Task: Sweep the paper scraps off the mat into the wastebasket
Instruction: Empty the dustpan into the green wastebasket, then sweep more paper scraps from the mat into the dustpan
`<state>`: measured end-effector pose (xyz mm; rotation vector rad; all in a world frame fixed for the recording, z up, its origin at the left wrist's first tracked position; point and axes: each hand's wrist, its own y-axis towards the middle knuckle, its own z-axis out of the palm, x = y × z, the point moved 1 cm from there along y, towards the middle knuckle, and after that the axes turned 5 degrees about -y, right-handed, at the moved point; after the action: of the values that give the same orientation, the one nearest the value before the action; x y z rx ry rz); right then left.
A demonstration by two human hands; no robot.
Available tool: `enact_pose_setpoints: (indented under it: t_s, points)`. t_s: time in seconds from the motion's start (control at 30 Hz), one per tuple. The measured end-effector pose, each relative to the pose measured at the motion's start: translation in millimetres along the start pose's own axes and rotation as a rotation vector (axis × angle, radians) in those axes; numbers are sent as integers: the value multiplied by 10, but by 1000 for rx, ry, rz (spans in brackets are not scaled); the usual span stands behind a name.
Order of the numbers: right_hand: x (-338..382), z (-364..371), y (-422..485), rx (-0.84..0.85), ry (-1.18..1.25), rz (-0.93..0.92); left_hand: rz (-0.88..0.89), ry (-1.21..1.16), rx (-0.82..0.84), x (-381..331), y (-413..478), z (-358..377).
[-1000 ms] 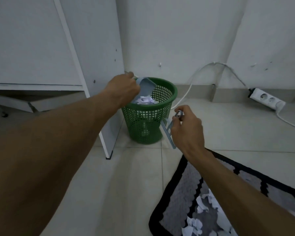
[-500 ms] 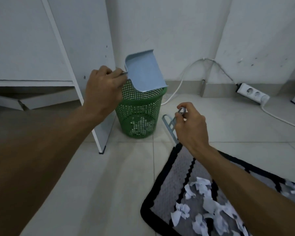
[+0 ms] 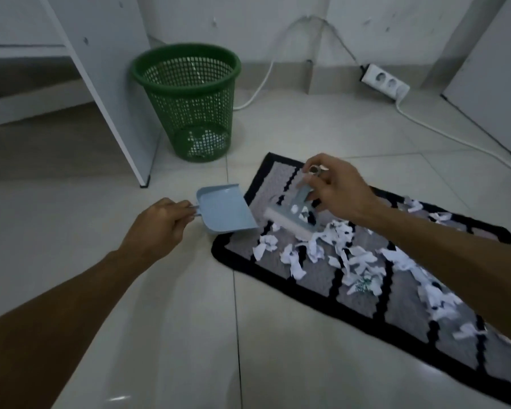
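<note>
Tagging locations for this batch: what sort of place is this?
Likely a home or small-office room: pale floor tiles, a black-bordered grey striped mat, a green plastic mesh wastebasket, and a white power strip by the wall.

The floor (image 3: 165,335) is glossy tile; the mat (image 3: 316,278) is rough woven cloth. The dustpan (image 3: 224,212) looks smooth plastic, the wastebasket (image 3: 189,107) perforated plastic mesh — the scraps (image 3: 313,249) crumpled paper.
</note>
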<state>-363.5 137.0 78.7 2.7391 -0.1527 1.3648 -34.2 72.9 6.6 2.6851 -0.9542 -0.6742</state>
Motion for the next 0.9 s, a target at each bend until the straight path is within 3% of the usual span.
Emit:
enact_pose_setpoints:
  t_s: [0.1,0.17,0.53,0.63,0.7,0.77,0.9]
  points:
    - [10,313,-269,285,110,38,-60,1,52,10,-142,43]
    - [-78,429,-306,298,33,-10,-53,6,99,-34,-209,67]
    - [-244,-244,-49,-66,147,70,47,-46,158,-165,-353,139]
    - [-238,-469,77,-238,185,59,46,-79,168,-248,-353,239]
    - [-305,-484,130,-372,31,45,40,-92,177,-321,-361,298]
    - [-395,-352,100,-421,-282,3,21,-111,171,-373,-368,354]
    - [-442,222,-82,-253,-599,-107,-50,-132,157,-511,-376,422]
